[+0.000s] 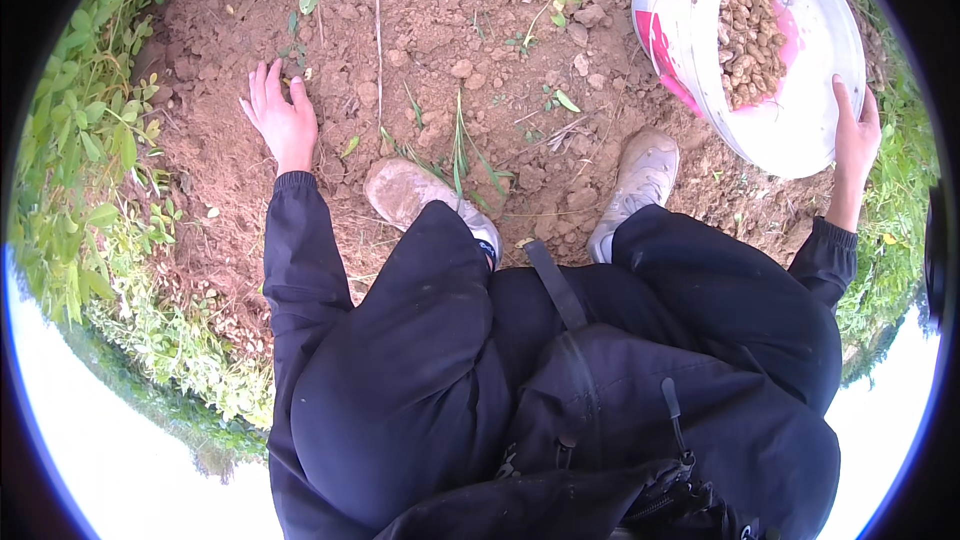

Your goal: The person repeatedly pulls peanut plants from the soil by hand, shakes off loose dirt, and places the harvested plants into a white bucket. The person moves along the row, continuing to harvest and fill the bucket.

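Observation:
A white plastic bucket [814, 75] with pink print tilts on the ground at the upper right, its mouth facing me. Soil-coated peanuts in their shells [752, 45] lie in a heap inside, over a pink-tinted patch of the bottom. My right hand [857, 124] grips the rim on its right side, some fingers inside and the rest hidden or outside. At the left, my left hand [283, 120] is spread low over the reddish-brown soil [337, 82], palm down and holding nothing. Whether its fingertips touch the soil I cannot tell.
My two soil-stained shoes [411, 191] stand apart between my hands. Clods, dry stalks and a grass tuft [459, 142] lie on the soil before them. Leafy green plants [90, 135] border the left side, and more greenery [904, 157] grows at the right.

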Available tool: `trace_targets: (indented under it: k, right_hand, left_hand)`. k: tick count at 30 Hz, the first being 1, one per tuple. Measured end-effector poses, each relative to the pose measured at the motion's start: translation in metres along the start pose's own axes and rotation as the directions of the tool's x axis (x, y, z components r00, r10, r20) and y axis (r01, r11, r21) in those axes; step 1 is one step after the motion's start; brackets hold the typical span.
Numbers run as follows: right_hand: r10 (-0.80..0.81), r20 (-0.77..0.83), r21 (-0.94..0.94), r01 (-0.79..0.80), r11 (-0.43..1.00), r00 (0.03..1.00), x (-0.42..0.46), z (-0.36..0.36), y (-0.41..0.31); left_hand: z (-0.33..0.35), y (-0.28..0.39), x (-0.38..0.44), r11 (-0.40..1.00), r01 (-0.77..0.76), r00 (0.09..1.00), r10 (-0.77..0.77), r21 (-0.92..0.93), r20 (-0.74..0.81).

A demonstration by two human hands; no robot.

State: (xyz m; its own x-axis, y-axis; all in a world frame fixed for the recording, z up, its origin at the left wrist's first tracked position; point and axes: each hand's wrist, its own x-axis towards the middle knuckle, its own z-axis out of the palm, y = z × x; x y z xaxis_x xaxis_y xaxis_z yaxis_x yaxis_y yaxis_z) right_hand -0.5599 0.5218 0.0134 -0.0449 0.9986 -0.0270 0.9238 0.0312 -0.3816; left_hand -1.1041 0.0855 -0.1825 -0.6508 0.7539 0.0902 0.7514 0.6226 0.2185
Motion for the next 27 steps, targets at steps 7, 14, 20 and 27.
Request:
trace_targets:
  k: [7,14,20,27]
  right_hand:
    - [-0.011,-0.078,0.076,0.017,0.997,0.997,0.005,0.003,-0.005]
    - [0.165,0.108,0.618,-0.196,0.762,0.980,0.030,-0.039,0.009]
    - [-0.085,0.361,0.628,-0.174,0.759,0.929,0.059,-0.074,0.050]
    - [-0.218,0.557,0.591,-0.199,0.782,0.801,0.086,-0.121,0.075]
  left_hand:
    - [-0.023,0.014,0.025,0.999,-0.036,0.996,0.033,-0.030,-0.078]
    - [-0.034,0.070,0.032,0.994,-0.057,0.995,0.049,-0.088,-0.088]
    - [-0.067,0.139,0.033,0.988,0.039,0.993,-0.054,-0.148,-0.101]
    - [-0.097,0.344,0.014,0.991,0.094,0.990,-0.084,-0.096,0.110]
